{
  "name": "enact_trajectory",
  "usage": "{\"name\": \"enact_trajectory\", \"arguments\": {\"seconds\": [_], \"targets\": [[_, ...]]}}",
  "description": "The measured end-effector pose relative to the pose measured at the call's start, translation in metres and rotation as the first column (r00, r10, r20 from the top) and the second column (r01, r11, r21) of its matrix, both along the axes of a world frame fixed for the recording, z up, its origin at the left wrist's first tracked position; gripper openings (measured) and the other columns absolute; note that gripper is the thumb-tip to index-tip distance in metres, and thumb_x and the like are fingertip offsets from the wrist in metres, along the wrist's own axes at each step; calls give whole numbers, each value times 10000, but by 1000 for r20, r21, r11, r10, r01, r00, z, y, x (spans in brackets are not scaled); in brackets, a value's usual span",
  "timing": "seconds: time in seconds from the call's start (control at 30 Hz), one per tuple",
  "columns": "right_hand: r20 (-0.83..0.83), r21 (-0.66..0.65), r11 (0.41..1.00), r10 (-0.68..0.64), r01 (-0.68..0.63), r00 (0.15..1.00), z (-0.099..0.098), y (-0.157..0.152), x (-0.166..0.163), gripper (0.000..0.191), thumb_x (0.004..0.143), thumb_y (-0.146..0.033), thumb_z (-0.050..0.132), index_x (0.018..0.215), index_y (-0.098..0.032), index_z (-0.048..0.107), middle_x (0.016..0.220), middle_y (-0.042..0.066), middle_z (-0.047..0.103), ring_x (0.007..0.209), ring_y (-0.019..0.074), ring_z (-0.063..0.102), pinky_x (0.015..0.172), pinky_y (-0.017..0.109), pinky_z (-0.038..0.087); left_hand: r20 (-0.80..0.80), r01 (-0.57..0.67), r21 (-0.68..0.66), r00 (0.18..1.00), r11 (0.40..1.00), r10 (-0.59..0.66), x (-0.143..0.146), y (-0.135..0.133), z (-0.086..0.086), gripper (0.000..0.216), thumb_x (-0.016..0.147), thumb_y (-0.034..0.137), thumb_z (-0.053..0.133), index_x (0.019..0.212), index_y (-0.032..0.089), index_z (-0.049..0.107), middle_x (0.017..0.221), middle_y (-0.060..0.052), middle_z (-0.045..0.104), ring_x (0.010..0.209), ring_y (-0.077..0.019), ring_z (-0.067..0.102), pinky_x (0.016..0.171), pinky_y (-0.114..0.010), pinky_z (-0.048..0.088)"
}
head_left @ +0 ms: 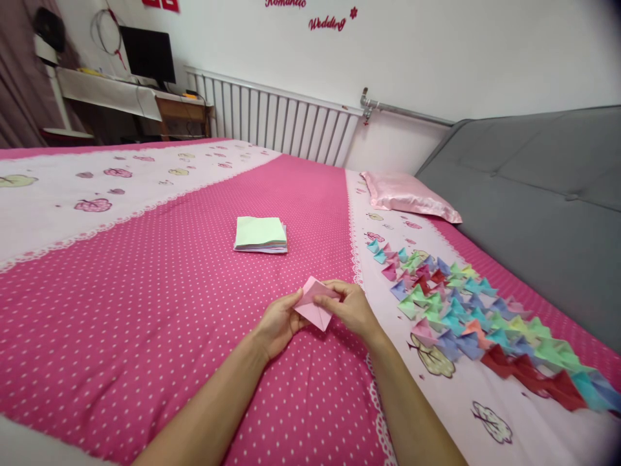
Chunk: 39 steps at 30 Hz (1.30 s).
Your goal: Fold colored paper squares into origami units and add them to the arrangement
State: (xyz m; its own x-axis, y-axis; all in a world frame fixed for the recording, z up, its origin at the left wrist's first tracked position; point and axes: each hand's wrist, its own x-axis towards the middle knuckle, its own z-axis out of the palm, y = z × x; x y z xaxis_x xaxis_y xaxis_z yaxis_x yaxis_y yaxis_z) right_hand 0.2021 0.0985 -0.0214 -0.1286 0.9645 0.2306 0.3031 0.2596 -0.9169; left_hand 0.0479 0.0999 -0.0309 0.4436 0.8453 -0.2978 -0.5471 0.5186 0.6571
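Note:
A pink sheet of origami paper (pixel 315 314), partly folded into a diamond shape with creases, is held up over the bed between both hands. My left hand (pixel 283 323) pinches its left corner, the thumb on top and the fingers beneath. On the other side my right hand (pixel 352 307) grips the right edge, its thumb lying across the front of the paper. Beyond the hands rests a stack of square coloured paper (pixel 261 233), pale green on top. To the right, many folded paper boats (pixel 456 314) in several colours stand in rows.
The bed has a pink dotted cover (pixel 194 272) with white patterned bands. A pink pillow (pixel 410 194) lies at the back right, near the grey headboard (pixel 543 188). Behind the bed are a white radiator (pixel 276 116) and a desk with a monitor (pixel 148 55).

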Motion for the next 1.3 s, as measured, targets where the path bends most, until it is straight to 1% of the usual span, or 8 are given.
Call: {"name": "enact_trajectory", "arguments": {"seconds": [0.2, 0.37, 0.47, 0.6, 0.67, 0.83, 1.07, 1.3], "targets": [[28, 16, 987, -159, 158, 987, -5, -1, -6, 236, 652, -374, 646, 675, -155, 561, 620, -19, 548, 571, 123, 497, 530, 223, 385, 50, 19, 25, 999, 999, -21, 0, 0, -2, 306, 857, 277, 447, 980, 55, 619, 905, -129, 661, 777, -179, 606, 725, -291, 485], [-58, 20, 971, -235, 237, 970, -10, -1, -10, 304, 603, -337, 688, 802, -174, 526, 646, -26, 560, 578, 127, 522, 522, 220, 408, -19, 62, 207, 998, 976, -59, 1, -2, -4, 292, 722, 262, 653, 940, 69, 650, 837, -106, 673, 725, -154, 596, 715, -249, 453], [-156, -73, 979, -197, 188, 968, -9, -1, -12, 414, 596, -334, 703, 931, -172, 520, 728, 11, 627, 626, 156, 585, 562, 254, 453, -50, 65, 245, 997, 967, -54, 2, -3, -4, 305, 718, 276, 657, 958, 86, 652, 856, -103, 673, 746, -156, 593, 729, -251, 442], [-261, -175, 980, -134, 89, 956, -3, -2, -12, 322, 604, -336, 700, 842, -135, 618, 772, 56, 665, 661, 179, 617, 598, 283, 479, -51, 65, 258, 997, 964, -54, 2, -2, -7, 300, 732, 299, 641, 943, 86, 658, 861, -105, 668, 738, -155, 586, 706, -247, 444], [-312, -203, 976, -144, 82, 939, 0, -3, -11, 291, 597, -321, 707, 808, -129, 647, 774, 57, 678, 668, 176, 623, 626, 289, 484, -36, 49, 240, 998, 969, -41, 2, -1, -9, 280, 733, 278, 642, 935, 84, 656, 864, -105, 666, 738, -154, 585, 706, -246, 449], [-396, -289, 955, -182, 66, 900, 5, -4, -8, 354, 575, -307, 727, 881, -141, 664, 752, 53, 704, 700, 183, 646, 691, 306, 492, -3, 4, 159, 1000, 987, -4, 2, 1, -11, 197, 738, 201, 633, 889, 76, 652, 812, -93, 662, 706, -139, 589, 692, -233, 469], [-422, -316, 949, -146, 5, 895, 7, -2, -3, 364, 625, -303, 695, 945, -136, 654, 789, 54, 706, 686, 165, 651, 707, 312, 505, 6, -4, 120, 1000, 993, 4, 1, 1, -8, 182, 745, 177, 618, 889, 67, 637, 824, -111, 662, 701, -142, 598, 669, -226, 485], [-382, -301, 953, -88, -34, 920, 14, -4, 0, 406, 689, -338, 630, 1049, -154, 596, 817, 52, 693, 745, 173, 645, 722, 329, 500, -10, 10, 145, 1000, 989, -9, 0, 0, -6, 219, 744, 204, 622, 918, 72, 639, 865, -119, 661, 714, -145, 591, 678, -231, 472]]}}
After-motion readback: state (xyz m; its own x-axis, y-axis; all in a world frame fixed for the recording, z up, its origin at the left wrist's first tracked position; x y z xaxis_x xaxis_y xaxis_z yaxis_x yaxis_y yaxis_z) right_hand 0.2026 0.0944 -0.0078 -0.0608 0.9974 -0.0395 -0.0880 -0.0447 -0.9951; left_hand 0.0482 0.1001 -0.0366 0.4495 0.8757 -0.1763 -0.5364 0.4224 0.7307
